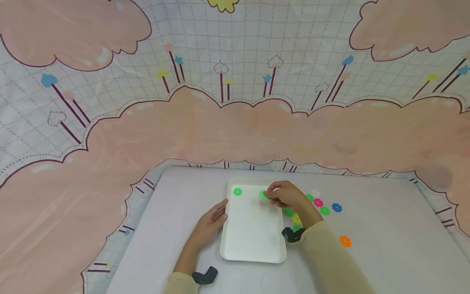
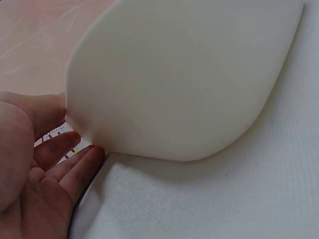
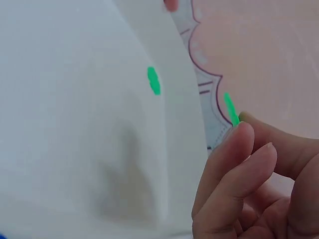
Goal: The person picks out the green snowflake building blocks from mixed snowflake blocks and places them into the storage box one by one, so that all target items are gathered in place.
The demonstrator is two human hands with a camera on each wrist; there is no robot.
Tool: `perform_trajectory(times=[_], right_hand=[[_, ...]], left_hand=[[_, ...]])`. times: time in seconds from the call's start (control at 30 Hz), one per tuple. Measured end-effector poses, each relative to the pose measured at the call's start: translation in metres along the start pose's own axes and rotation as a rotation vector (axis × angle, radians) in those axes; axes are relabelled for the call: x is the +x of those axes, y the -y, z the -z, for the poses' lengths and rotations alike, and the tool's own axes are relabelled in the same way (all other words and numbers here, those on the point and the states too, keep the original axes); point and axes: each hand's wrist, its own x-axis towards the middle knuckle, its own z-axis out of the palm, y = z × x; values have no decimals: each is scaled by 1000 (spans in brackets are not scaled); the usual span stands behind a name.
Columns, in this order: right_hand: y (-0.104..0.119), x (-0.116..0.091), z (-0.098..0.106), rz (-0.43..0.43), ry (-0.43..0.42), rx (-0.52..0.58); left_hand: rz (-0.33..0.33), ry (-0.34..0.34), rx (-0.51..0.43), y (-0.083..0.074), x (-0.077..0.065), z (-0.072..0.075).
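Between thumb and forefinger, my right hand [image 1: 288, 196] pinches a green flower-shaped plastic disc [image 3: 231, 108] by its edge. It holds this above the far right part of a white rectangular tray [image 1: 253, 245]. Another green disc [image 1: 238, 191] lies inside the tray, near its far left corner. My left hand [image 1: 209, 226] rests against the tray's left side, its fingertips touching the outer wall, as the left wrist view also shows.
Right of the tray lie loose flower discs, partly hidden by my right forearm: a pink disc [image 1: 318, 202], a blue disc [image 1: 336, 208], a yellow disc [image 1: 296, 219] and several more. An orange disc [image 1: 345, 241] sits apart, nearer me. A patterned cloth [image 1: 235, 134] hangs behind the table.
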Motion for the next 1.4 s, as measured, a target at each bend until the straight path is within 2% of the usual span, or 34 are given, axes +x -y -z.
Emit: perform_trajectory(times=[0.37, 0.8, 1.13, 1.4], right_hand=[[0, 20, -34, -5, -63, 118], [2, 43, -63, -61, -192, 31], [-9, 58, -71, -133, -304, 46], [-16, 65, -68, -166, -309, 106]], left_hand=[[-18, 12, 5, 1, 0, 0], [-1, -3, -19, -2, -1, -1], [0, -2, -16, -4, -1, -1], [7, -9, -13, -1, 1, 0]])
